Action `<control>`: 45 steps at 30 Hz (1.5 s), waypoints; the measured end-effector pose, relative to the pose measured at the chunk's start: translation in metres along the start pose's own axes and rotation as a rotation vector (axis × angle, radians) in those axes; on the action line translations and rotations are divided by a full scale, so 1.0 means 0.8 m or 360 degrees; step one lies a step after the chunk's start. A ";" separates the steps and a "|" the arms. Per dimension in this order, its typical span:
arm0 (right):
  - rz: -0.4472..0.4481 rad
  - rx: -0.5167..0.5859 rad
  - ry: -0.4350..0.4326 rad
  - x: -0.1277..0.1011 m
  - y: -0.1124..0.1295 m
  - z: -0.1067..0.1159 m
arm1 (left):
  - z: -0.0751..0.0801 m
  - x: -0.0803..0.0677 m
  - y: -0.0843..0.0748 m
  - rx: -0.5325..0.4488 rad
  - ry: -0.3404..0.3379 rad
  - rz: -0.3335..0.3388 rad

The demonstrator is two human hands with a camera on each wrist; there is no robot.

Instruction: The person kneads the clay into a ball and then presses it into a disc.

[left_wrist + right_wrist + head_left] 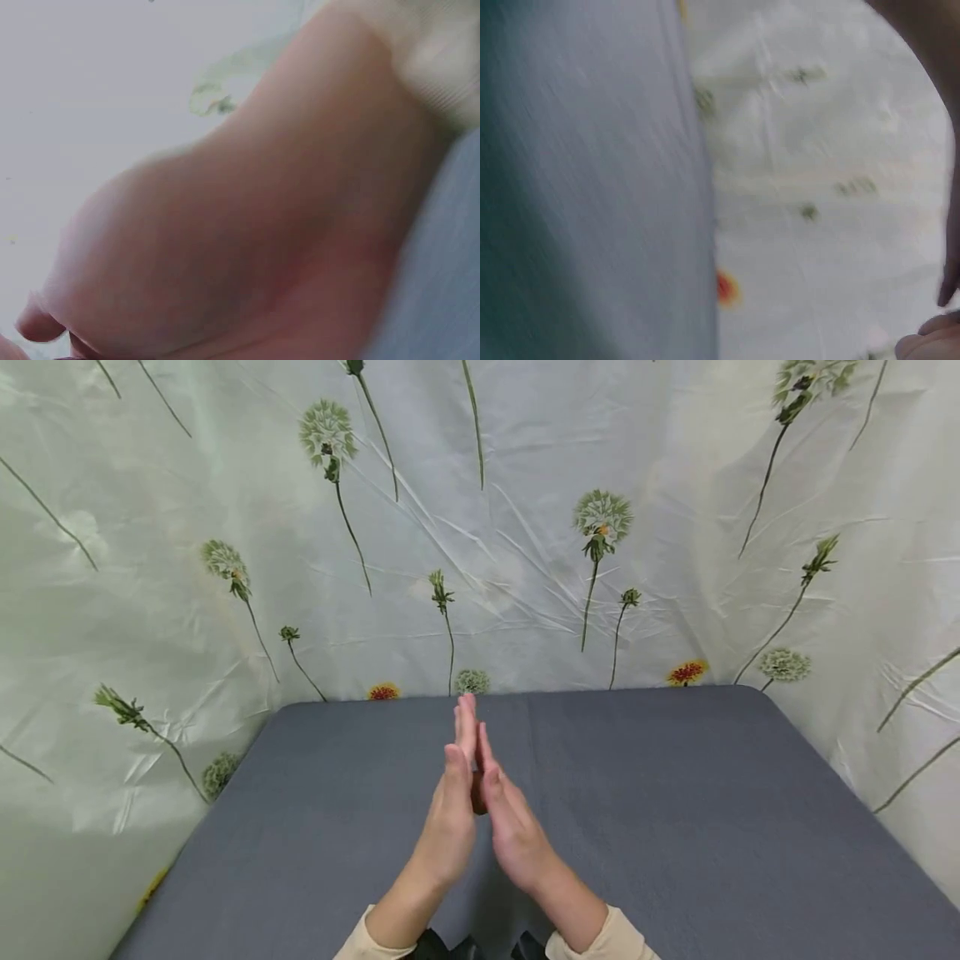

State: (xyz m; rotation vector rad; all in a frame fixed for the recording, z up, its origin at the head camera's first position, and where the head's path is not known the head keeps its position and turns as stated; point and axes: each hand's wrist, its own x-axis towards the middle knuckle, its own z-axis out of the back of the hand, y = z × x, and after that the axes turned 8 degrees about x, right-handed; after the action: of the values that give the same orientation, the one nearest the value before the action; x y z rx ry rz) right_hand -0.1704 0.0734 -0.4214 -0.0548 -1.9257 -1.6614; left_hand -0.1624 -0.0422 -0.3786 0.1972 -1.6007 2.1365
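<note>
In the head view my left hand [450, 822] and right hand [519, 831] are raised over the grey table, palms turned towards each other. Their fingers are straight and point forward, meeting or nearly meeting at the tips, while the heels stay apart. A shadowed brownish patch shows between the palms; I cannot tell whether it is skin or a held thing. The left wrist view is filled by the blurred left hand [172, 255] and its wrist. At the right edge of the right wrist view, part of the right hand [954, 187] appears.
A grey cloth-covered table [337, 793] with rounded far corners lies beneath the hands. Behind it and along its sides hangs a pale, creased sheet [510, 568] printed with dandelions and other flowers. Light sleeves [603, 935] cover the forearms.
</note>
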 end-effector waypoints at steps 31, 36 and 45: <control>0.0095 -0.0017 0.0043 -0.002 0.001 -0.010 | 0.011 -0.004 -0.006 -0.0064 -0.0026 -0.0030; 0.0185 -0.0085 0.0079 -0.008 0.014 -0.024 | 0.026 0.005 0.000 -0.0299 -0.0003 0.0150; 0.0466 -0.0363 -0.0025 -0.007 0.039 -0.008 | 0.005 0.003 0.004 -0.0573 0.0284 0.0230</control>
State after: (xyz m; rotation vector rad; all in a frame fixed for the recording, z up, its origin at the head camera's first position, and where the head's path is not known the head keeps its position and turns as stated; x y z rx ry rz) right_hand -0.1510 0.0759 -0.3960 -0.4198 -1.6388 -1.6719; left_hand -0.1665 -0.0456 -0.3794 -0.2236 -1.9007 1.8615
